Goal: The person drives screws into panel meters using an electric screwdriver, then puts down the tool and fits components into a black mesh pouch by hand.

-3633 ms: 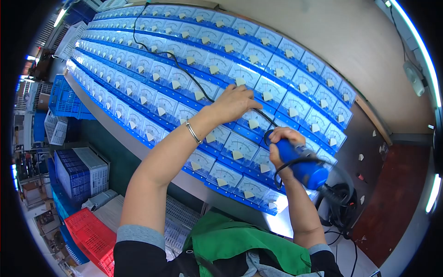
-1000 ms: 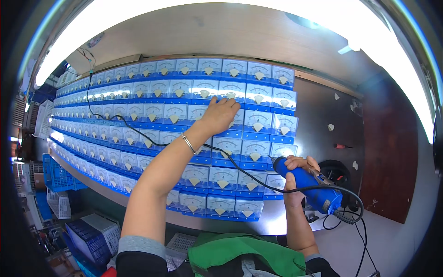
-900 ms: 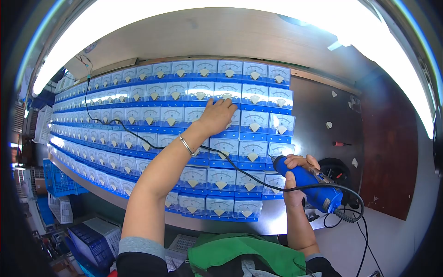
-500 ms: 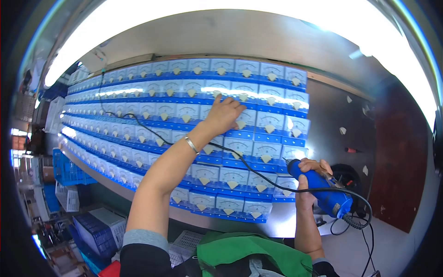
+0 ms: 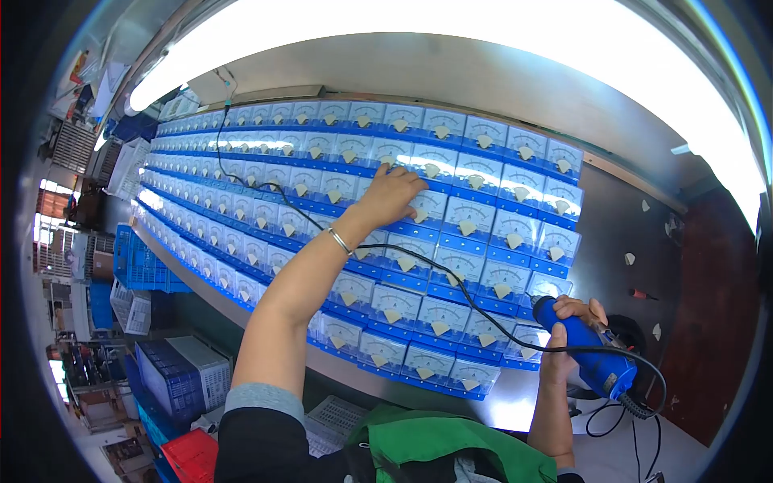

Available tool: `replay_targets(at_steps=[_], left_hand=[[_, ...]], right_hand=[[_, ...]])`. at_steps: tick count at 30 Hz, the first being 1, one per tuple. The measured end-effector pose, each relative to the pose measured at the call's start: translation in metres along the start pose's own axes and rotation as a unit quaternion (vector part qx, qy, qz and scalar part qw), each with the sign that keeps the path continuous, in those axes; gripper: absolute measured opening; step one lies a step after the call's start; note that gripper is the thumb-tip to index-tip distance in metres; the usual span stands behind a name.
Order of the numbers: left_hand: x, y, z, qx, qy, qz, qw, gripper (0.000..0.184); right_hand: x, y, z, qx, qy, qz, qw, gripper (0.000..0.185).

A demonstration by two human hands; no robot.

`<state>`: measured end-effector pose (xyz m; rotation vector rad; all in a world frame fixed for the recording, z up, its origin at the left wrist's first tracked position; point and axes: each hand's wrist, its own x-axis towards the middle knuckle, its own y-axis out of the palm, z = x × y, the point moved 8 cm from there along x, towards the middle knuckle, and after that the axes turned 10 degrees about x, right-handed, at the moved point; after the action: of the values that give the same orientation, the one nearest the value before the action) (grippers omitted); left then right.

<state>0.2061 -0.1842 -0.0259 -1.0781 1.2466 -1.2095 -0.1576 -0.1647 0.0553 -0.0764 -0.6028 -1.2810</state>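
Note:
Rows of clear-fronted panel meters with blue bases and pale fan-shaped pieces on their faces cover the table. My left hand rests on meters in the middle rows, fingers spread, and its palm hides part of what lies beneath. A blue electric screwdriver is gripped in my right hand, at the right end of the rows. Its tip points toward the end meter of one row; whether it touches is unclear. The black cord runs from the tool across the meters, passing below my left hand.
Small pale scraps and a red-handled tool lie on the dark table surface to the right. Blue crates and a red bin stand at the left. A bright lamp spans the top.
The view has turned, so the meters appear shifted right and slightly rotated. Against them, my left hand sits about one meter farther left. The screwdriver stays near the same end meter.

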Motion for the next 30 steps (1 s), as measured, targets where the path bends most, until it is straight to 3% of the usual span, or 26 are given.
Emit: replay_targets(at_steps=[3, 6, 9, 12, 21, 27, 30], left_hand=[[-0.009, -0.008, 0.001, -0.001, -0.008, -0.043, 0.999, 0.057], [-0.016, -0.001, 0.053, -0.216, -0.117, -0.135, 0.960, 0.054], [-0.033, -0.004, 0.061, -0.011, -0.084, -0.025, 0.996, 0.052], [-0.033, 0.006, 0.065, 0.016, -0.101, 0.050, 0.993, 0.051], [-0.041, 0.008, 0.063, 0.027, -0.097, -0.001, 0.995, 0.053], [-0.046, 0.010, 0.061, 0.006, -0.106, 0.008, 0.994, 0.064], [-0.048, 0.008, 0.061, -0.002, -0.077, -0.053, 0.996, 0.070]], right_hand=[[0.000, 0.002, 0.001, -0.006, -0.003, -0.005, 1.000, 0.061], [0.000, -0.006, 0.006, -0.017, -0.004, -0.018, 1.000, 0.060], [-0.001, -0.017, 0.010, -0.028, -0.010, -0.041, 0.999, 0.061], [-0.004, -0.022, 0.009, -0.033, 0.000, -0.059, 0.998, 0.062], [-0.014, -0.026, 0.021, -0.025, -0.008, -0.054, 0.998, 0.066], [-0.018, -0.033, 0.027, -0.027, -0.025, -0.064, 0.997, 0.066], [-0.019, -0.039, 0.035, -0.037, -0.038, -0.087, 0.995, 0.067]])
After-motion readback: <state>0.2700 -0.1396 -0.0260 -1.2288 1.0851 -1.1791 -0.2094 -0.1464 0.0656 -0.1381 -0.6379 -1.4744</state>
